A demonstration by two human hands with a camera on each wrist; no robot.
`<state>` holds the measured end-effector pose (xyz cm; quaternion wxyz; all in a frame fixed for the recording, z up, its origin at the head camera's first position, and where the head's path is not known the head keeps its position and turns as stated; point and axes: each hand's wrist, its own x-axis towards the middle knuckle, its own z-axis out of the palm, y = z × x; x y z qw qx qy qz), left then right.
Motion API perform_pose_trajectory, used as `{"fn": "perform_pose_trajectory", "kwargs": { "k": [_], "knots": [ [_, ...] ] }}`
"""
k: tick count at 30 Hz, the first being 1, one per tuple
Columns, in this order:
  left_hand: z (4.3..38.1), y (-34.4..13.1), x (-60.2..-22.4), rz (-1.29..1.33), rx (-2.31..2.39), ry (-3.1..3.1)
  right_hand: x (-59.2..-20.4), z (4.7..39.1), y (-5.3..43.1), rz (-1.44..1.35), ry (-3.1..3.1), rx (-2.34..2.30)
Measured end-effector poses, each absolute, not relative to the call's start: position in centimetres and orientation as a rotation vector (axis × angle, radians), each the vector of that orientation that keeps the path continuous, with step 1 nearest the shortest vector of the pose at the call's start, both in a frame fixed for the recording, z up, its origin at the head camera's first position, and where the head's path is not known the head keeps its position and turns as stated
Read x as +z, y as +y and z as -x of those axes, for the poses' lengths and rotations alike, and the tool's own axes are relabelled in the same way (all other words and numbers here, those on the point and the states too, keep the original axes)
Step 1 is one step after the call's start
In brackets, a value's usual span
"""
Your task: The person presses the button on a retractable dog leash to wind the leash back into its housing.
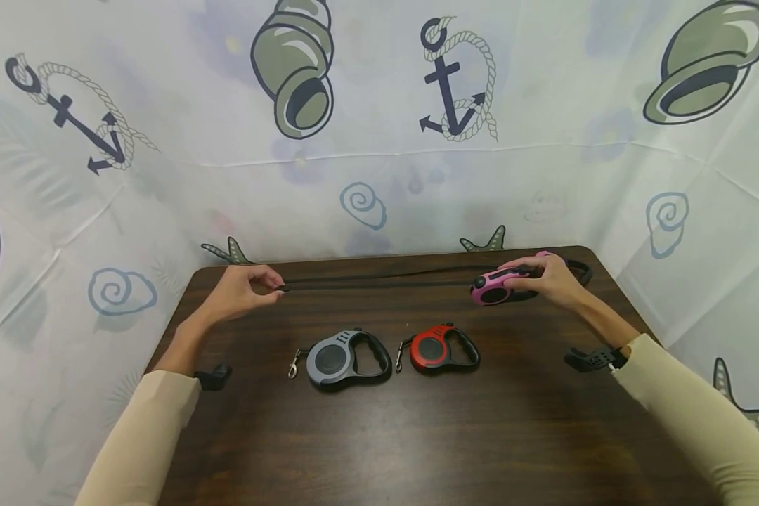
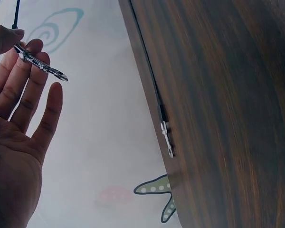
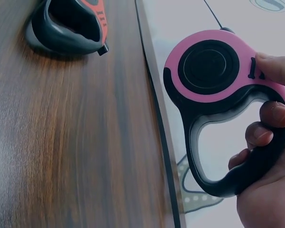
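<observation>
My right hand [image 1: 547, 279] grips the black handle of a pink retractable leash [image 3: 206, 97], with the thumb on its buttons. A thin black cord [image 1: 379, 285] stretches taut from this leash across to my left hand [image 2: 19, 104]. There thumb and fingers pinch the cord's end just above a metal clip [image 2: 42, 65], which hangs past the spread fingers. Behind it, a second leash cord with its own clip [image 2: 167, 137] lies along the table's back edge. A black loop handle [image 1: 580, 271] and a bit of pink show behind my right hand, mostly hidden by it.
On the dark wooden table [image 1: 379, 436], a grey retractable leash [image 1: 330, 359] lies left of centre, its clip [image 1: 294, 367] to the left. Beside it lies a smaller red leash [image 1: 431, 348], also clip to the left. A patterned cloth [image 1: 379, 105] rises behind the table.
</observation>
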<state>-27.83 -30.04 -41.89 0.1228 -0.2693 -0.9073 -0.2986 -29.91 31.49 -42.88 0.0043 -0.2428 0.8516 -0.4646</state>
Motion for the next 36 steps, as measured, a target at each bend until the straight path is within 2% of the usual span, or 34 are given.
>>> {"fn": "perform_pose_trajectory", "kwargs": {
  "k": [8,20,36],
  "knots": [
    [27.8,-29.3,-42.1,0.783,-0.896,-2.662,-42.6,29.9,30.6,0.805,2.624,-1.449],
    [27.9,-28.2,-41.9,0.800,-0.941,-2.654,-42.0,29.6,29.2,0.687,2.608,-1.445],
    [28.1,-26.4,-41.7,0.825,-0.992,-2.652,-41.8,29.6,27.5,0.773,2.575,-1.503]
  ]
}}
